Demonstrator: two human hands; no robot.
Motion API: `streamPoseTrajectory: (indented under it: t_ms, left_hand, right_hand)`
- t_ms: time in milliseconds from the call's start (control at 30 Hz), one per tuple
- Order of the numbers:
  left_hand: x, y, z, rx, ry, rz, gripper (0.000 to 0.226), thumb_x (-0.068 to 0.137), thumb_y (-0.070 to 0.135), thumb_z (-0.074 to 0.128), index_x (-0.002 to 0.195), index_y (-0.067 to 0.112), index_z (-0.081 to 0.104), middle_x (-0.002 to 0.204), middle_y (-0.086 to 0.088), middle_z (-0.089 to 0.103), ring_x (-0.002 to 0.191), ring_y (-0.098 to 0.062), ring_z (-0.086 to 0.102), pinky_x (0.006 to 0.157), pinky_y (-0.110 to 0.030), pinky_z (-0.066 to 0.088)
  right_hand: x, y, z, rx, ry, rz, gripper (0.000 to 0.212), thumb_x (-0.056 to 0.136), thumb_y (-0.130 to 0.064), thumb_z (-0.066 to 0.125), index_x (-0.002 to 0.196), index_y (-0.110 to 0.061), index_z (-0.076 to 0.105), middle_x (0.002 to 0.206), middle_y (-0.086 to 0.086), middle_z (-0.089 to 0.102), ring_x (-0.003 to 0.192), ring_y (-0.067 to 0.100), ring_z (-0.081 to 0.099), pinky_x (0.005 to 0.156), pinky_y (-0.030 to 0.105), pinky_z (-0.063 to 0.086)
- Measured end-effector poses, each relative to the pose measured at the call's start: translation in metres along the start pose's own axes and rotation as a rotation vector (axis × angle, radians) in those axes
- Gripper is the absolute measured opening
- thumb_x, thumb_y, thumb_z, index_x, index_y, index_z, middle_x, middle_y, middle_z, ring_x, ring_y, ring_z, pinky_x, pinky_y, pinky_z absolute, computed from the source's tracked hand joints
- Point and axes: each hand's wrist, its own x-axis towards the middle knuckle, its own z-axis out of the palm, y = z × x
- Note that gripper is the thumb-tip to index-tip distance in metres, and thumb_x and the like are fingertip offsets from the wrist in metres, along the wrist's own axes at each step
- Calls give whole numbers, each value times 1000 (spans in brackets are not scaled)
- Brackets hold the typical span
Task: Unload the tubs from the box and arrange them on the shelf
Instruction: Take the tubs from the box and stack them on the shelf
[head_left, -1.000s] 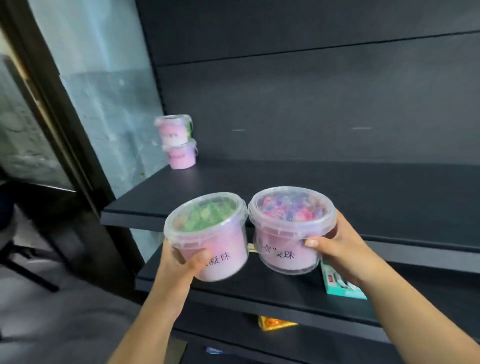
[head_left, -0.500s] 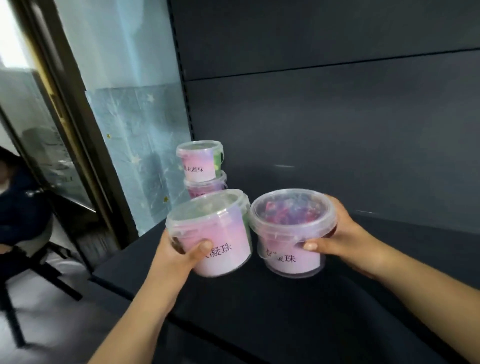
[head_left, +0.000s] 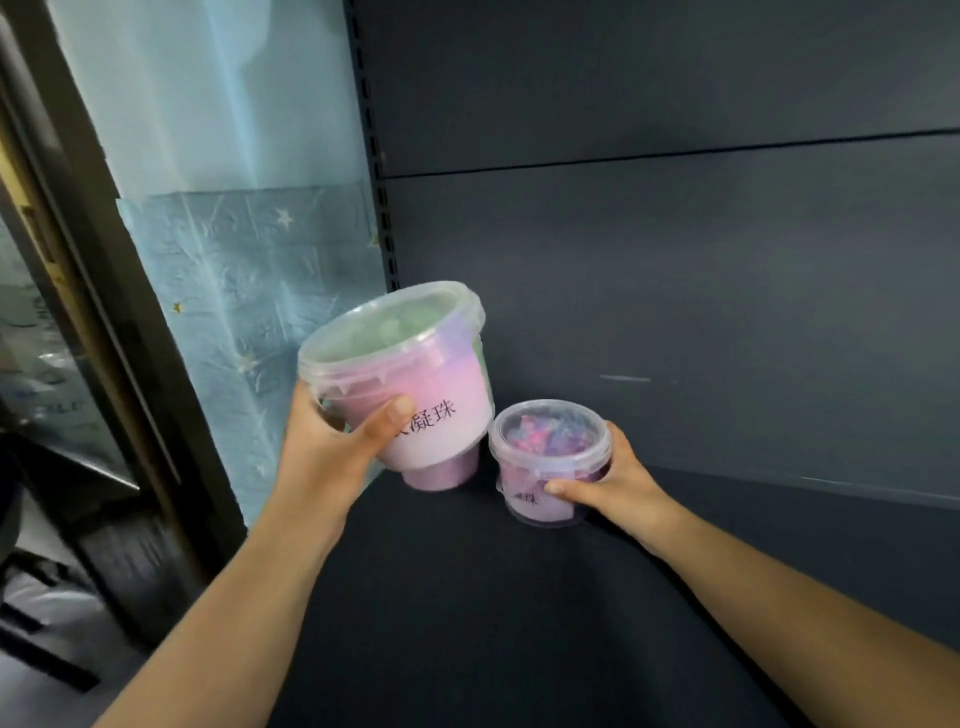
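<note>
We take this for a shop: a deep, dark metal shelf (head_left: 519, 597) backed by flat back panels (head_left: 675, 286), a slotted upright (head_left: 370, 156) at its left edge, and packaged goods, a green-filled tub (head_left: 415, 395) and a pink-filled tub (head_left: 545, 467), both sealed and carrying printed labels.

Pale blue wall (head_left: 244, 270) — dark door frame (head_left: 111, 332)

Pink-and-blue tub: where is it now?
Head view, right of centre: pink-and-blue tub in the right hand, down at the shelf, just right of the green-filled tub.
</note>
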Motion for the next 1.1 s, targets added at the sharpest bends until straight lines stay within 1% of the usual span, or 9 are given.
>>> streamPoseTrajectory:
  t_ms: [133, 233, 300, 467, 600, 700, 900, 967, 1100]
  left_hand:
    - [24, -3, 2, -43, -58, -4, 124, 26, 60, 86, 132, 14, 41, 127, -8, 57, 116, -19, 56, 92, -40, 48]
    - [31, -12, 24, -47, -84, -14, 95, 30, 44, 83, 116, 22, 49, 111, 1, 62, 99, -8, 63, 77, -24, 53]
    - [35, -20, 46, -14, -104, -33, 82, 38, 30, 81, 112, 23, 47, 108, 6, 60, 91, 2, 61, 71, -14, 53]
    - [47, -49, 87, 143, -186, -97, 111, 28, 63, 82, 124, 21, 45, 126, -1, 56, 117, -18, 55, 98, -44, 47]
    - [49, -64, 100, 258, -250, -114, 93, 40, 51, 81, 122, 23, 48, 123, 2, 57, 114, -14, 56, 97, -38, 48]
    - [48, -72, 97, 190, -269, -137, 70, 59, 26, 83, 120, 21, 49, 115, 6, 61, 105, -7, 59, 88, -22, 51]
    - [45, -76, 94, 133, -270, -202, 101, 41, 47, 75, 130, 19, 37, 123, 6, 56, 111, -7, 56, 89, -22, 46]
    - [43, -75, 96, 147, -229, -232, 113, 39, 51, 72, 134, 17, 21, 131, 4, 44, 118, -12, 49, 96, -28, 42]
    - [39, -74, 97, 175, -216, -246, 95, 65, 36, 75, 136, 18, 15, 130, 4, 38, 116, -10, 44, 93, -25, 38]
  right_hand:
    - [14, 1, 10, -2, 53, 23, 89, 47, -29, 90, 122, -28, 42, 118, -7, 58, 110, 7, 55, 96, 31, 46]
    - [16, 2, 13, -16, 34, 45, 103, 36, -43, 89, 127, -27, 43, 119, -7, 61, 112, 8, 57, 100, 36, 46]
    - [13, 0, 11, -13, 7, 53, 101, 40, -39, 89, 130, -27, 43, 119, -8, 62, 112, 6, 57, 101, 33, 45]
    - [3, -1, 3, -13, -6, 72, 100, 45, -36, 86, 134, -27, 40, 121, -8, 61, 113, 6, 56, 101, 33, 45]
    - [2, 0, -1, 14, -32, 55, 100, 47, -35, 86, 135, -27, 39, 122, -7, 61, 112, 7, 58, 99, 35, 47]
    - [3, 4, -4, 21, -22, 59, 105, 46, -37, 87, 137, -29, 36, 125, -9, 58, 115, 8, 55, 101, 37, 46]
    - [8, 7, -3, -37, 21, 27, 86, 53, -31, 87, 127, -36, 44, 123, -12, 58, 114, 3, 54, 101, 30, 46]
    - [9, 7, -1, -102, 63, -4, 91, 45, -50, 86, 126, -40, 45, 127, -8, 55, 117, 6, 52, 102, 34, 45]
    - [10, 8, 3, -136, 89, -54, 91, 48, -48, 84, 129, -32, 46, 127, -5, 55, 117, 8, 52, 102, 35, 44]
